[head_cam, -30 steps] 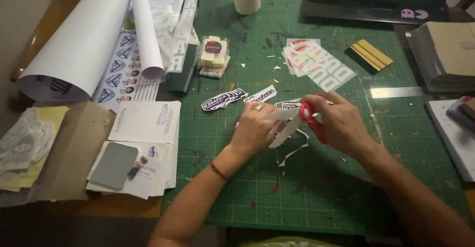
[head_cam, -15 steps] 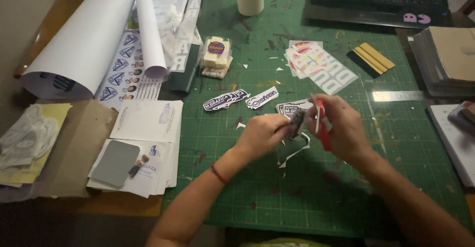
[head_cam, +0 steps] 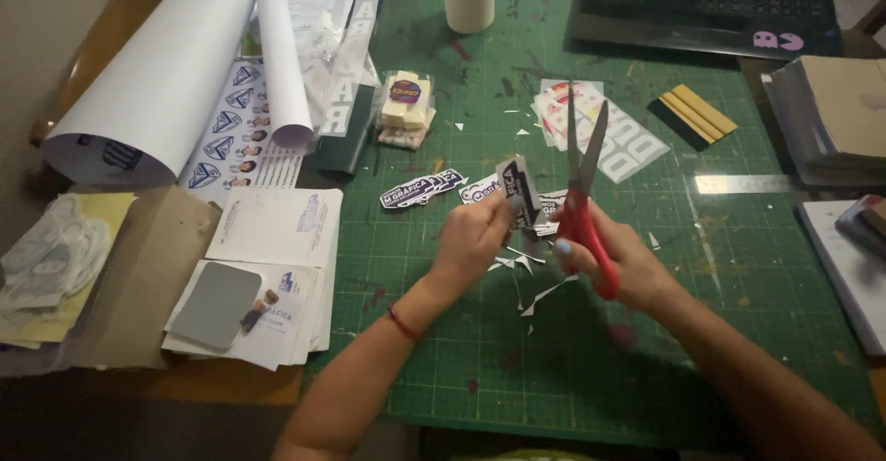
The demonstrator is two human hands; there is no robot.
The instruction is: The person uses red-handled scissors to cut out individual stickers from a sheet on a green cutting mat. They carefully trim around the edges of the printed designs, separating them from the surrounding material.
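two hands meet at the middle of the frame over the green cutting mat [head_cam: 591, 369] on the counter. left hand [head_cam: 471, 244] pinches a small dark printed sticker [head_cam: 517, 191] between thumb and fingertips, now lifted upright where half a second ago it lay lower between the hands. right hand [head_cam: 623, 263] grips the red-handled scissors [head_cam: 583, 193], whose blades have swung up to point at the top of the frame and stand spread, just right of the sticker. white paper scraps [head_cam: 531, 276] lie below the hands as before.
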